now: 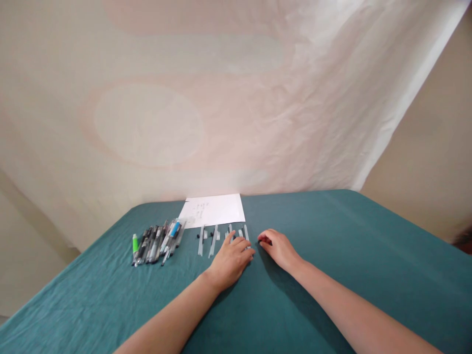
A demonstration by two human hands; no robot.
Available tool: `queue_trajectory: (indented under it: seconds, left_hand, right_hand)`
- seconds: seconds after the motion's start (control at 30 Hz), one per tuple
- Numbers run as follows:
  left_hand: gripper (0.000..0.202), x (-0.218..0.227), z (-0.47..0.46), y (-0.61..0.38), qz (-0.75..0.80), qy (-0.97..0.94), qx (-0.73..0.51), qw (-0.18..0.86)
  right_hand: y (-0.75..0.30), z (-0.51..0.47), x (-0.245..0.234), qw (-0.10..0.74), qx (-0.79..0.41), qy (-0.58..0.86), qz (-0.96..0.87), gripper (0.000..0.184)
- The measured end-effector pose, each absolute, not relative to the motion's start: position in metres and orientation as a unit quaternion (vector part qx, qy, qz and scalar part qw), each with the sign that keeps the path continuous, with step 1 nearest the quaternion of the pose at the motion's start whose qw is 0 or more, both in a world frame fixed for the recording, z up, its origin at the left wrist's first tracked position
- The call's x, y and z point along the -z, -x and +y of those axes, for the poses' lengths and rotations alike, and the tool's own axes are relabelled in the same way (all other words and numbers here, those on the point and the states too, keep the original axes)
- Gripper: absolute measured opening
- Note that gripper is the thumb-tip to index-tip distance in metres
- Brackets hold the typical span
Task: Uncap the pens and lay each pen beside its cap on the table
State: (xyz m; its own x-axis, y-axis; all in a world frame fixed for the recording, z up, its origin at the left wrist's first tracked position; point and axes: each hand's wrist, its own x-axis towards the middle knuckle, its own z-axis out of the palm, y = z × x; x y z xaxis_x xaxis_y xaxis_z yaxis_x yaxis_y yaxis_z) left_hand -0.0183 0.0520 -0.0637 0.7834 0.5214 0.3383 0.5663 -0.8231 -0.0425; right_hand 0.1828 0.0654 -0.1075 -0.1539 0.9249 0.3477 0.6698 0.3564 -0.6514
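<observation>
Disassembled pens lie in a row on the green cloth, with clear barrels point(201, 241) and small black parts beside them. My left hand point(231, 258) rests palm down over the right part of this row, fingers a little bent and apart. It partly hides the pieces under it, including another clear barrel point(247, 232) near its fingertips. Just right of the row is my right hand point(277, 247), thumb and fingers pinched together low over the cloth. A tiny dark spot shows at its fingertips, too small to name.
To the left, several pens point(153, 243) lie bunched together, among them a bright green one point(134, 243) and one with a blue part point(175, 229). Behind the row lies a white sheet of paper point(217, 209) with handwriting. A pale hanging sheet point(236, 123) borders the table's far edge.
</observation>
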Motion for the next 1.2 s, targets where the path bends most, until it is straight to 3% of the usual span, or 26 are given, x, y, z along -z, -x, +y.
queue_trajectory:
  seconds: [0.5, 1.2]
  left_hand:
    - [0.024, 0.071, 0.053, 0.021, -0.266, 0.949, 0.155, 0.061]
    - [0.024, 0.079, 0.057, 0.031, -0.264, 0.949, 0.164, 0.06]
  right_hand:
    - [-0.179, 0.05, 0.1, 0.325, -0.093, 0.542, -0.769, 0.011]
    - [-0.155, 0.102, 0.102, 0.325, -0.141, 0.542, -0.762, 0.01]
